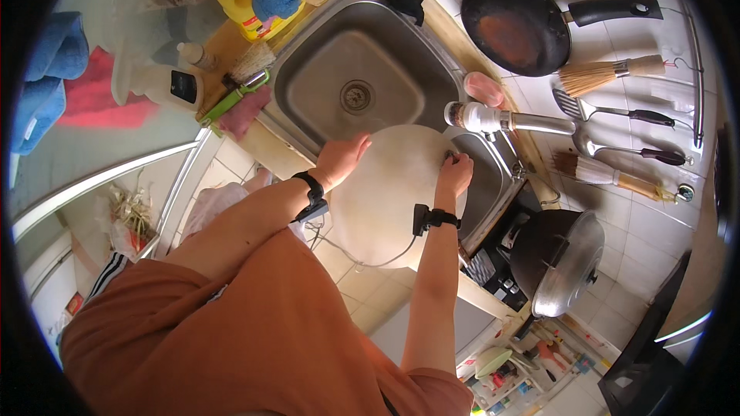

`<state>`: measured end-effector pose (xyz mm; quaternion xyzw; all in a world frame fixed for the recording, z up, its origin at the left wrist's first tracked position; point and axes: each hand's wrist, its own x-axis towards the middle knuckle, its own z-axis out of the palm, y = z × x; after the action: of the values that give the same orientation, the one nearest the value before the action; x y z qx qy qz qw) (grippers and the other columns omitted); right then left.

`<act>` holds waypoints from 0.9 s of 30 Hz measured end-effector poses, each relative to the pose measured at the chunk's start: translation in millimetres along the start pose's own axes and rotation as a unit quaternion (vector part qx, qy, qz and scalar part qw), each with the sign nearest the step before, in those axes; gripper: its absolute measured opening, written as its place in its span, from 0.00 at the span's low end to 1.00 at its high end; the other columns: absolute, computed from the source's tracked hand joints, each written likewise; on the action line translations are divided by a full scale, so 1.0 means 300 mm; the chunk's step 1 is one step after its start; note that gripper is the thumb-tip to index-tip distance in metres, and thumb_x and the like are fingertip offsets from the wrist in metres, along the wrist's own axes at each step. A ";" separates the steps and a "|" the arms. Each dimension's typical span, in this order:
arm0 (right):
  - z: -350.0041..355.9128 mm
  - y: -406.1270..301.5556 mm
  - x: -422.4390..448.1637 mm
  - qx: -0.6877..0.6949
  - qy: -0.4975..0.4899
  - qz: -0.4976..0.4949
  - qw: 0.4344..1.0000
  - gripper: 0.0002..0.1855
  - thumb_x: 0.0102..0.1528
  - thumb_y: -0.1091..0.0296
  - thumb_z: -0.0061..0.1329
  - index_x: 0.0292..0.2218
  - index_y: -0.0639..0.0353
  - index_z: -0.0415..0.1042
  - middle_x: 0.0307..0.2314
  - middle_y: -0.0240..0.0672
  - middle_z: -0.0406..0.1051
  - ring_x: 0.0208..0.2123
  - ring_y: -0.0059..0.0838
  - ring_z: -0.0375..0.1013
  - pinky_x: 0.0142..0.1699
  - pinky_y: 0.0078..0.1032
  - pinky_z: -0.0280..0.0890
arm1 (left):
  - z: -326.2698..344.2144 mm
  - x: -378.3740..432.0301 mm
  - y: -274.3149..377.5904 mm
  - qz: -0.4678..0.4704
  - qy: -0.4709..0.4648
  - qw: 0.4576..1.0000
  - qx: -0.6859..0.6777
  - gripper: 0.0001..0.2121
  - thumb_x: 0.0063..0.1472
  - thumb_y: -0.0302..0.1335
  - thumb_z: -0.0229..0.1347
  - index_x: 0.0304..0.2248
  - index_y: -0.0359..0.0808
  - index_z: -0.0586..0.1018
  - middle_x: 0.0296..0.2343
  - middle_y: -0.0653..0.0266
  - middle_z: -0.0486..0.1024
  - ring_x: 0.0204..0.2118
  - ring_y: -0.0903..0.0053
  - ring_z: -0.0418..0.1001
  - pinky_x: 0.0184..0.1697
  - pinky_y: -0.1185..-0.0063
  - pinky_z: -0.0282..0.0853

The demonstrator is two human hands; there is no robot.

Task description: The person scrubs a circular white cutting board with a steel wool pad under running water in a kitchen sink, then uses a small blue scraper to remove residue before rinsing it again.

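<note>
A large round, pale board (393, 202), seemingly a cutting board, lies over the near side of a stainless steel double sink (324, 17). At its left edge, my left hand (342, 160) holds the rim, the fingers partly hidden. My right hand (455, 175) is closed around a small dark scrubber (449, 155), probably steel wool, against the board's upper right part. The tap (509, 121), with a white spout attachment, reaches in just above that hand. No water stream is visible.
A frying pan (514, 23), brushes (613, 75) and a slotted turner (613, 112) hang on the tiled wall. A lidded wok (537, 254) sits on the black stove at right. Bottles (167, 88), a green-handled brush (231, 98) and a yellow jug (237, 8) stand left.
</note>
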<state>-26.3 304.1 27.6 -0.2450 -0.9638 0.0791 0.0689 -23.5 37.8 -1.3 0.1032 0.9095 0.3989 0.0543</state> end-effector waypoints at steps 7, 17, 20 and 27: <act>0.011 -0.237 -0.277 0.119 -0.042 -0.130 0.983 0.07 0.47 0.70 0.51 0.31 0.55 0.71 0.29 0.38 0.68 0.36 0.39 0.68 0.42 0.34 0.65 | -0.022 0.008 -0.011 -0.056 -0.029 0.998 -0.004 0.10 0.65 0.38 0.44 0.39 0.41 0.68 0.14 0.54 0.70 0.16 0.56 0.70 0.18 0.62 0.64; 0.051 -0.148 -0.027 0.043 -0.014 0.051 0.998 0.08 0.49 0.68 0.50 0.31 0.61 0.70 0.31 0.43 0.70 0.34 0.43 0.71 0.40 0.37 0.66 | -0.017 0.012 0.017 -0.041 -0.026 0.999 0.017 0.10 0.65 0.37 0.44 0.38 0.41 0.68 0.15 0.54 0.71 0.17 0.56 0.71 0.20 0.63 0.66; 0.058 -0.256 -0.196 0.133 -0.014 -0.117 0.984 0.07 0.49 0.69 0.49 0.31 0.59 0.69 0.30 0.40 0.68 0.35 0.42 0.69 0.40 0.37 0.65 | -0.022 0.008 0.008 -0.085 -0.037 0.995 -0.027 0.11 0.65 0.38 0.43 0.36 0.39 0.68 0.20 0.51 0.73 0.23 0.54 0.72 0.26 0.61 0.67; -0.015 -0.027 -0.016 0.055 -0.035 0.063 0.996 0.07 0.50 0.71 0.47 0.32 0.62 0.70 0.31 0.42 0.69 0.37 0.43 0.68 0.43 0.37 0.65 | -0.010 0.007 0.011 -0.021 -0.013 1.000 -0.011 0.10 0.65 0.37 0.44 0.38 0.40 0.68 0.15 0.55 0.72 0.18 0.57 0.72 0.20 0.64 0.67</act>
<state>-25.2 295.3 33.1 -0.2983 -0.9424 0.1450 0.0433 -25.5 38.3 3.2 0.0891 0.9062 0.4064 0.0758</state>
